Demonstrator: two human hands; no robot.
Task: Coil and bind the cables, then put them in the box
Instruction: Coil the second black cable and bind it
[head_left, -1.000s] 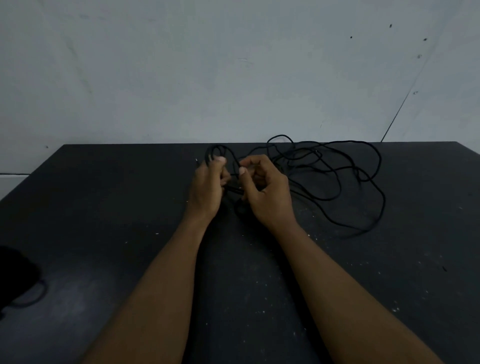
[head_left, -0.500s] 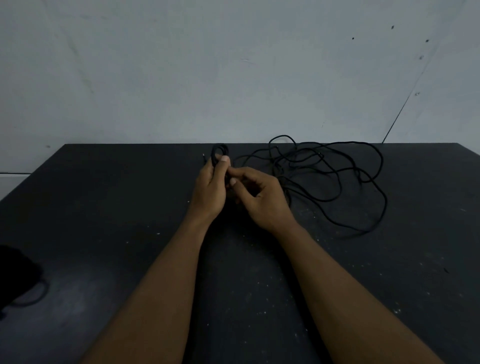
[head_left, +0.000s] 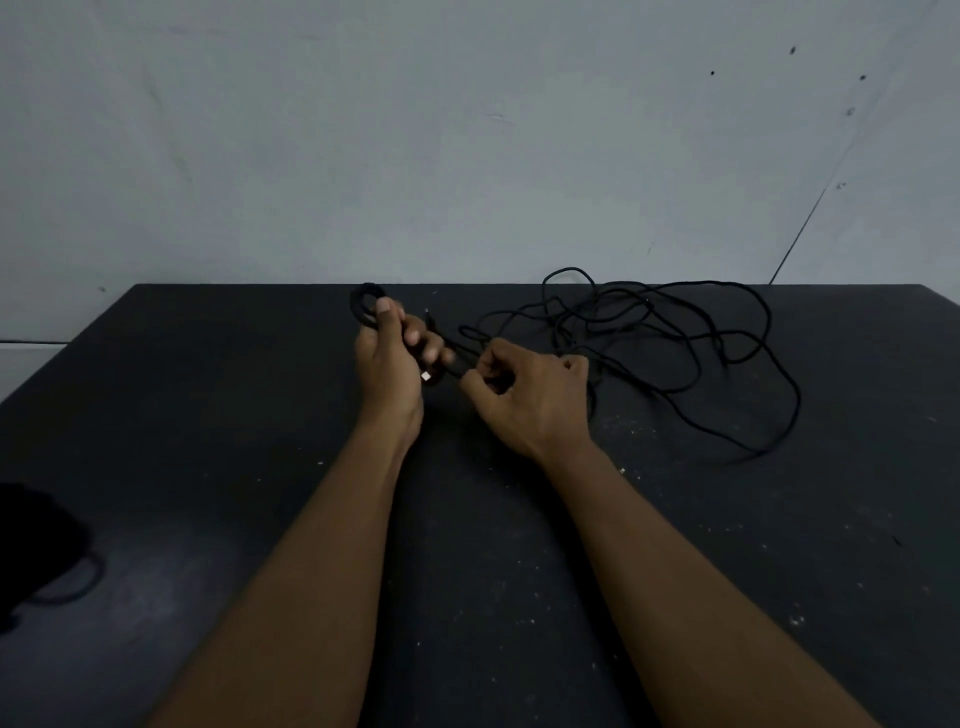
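Cable (head_left: 613, 312) — thin, black, single length. One end is wound into a small tight coil (head_left: 367, 306), gripped in the left hand (head_left: 389, 374), with a silver plug tip (head_left: 426, 376) showing below. The remainder lies loosely tangled on the table (head_left: 208, 415) — rear right.

Two hands (head_left: 389, 379) (head_left: 530, 402), one cable (head_left: 358, 307), one table (head_left: 208, 415)

A pale grey-blue wall (head_left: 467, 130) fills the upper half, matt and scuffed, with a few small dark specks (head_left: 792, 50) toward its upper right. A thin dark seam (head_left: 810, 218) runs diagonally down the wall's right side to the far edge of a black table (head_left: 208, 415), whose top is dotted with white flecks (head_left: 795, 620). The light is dim and even
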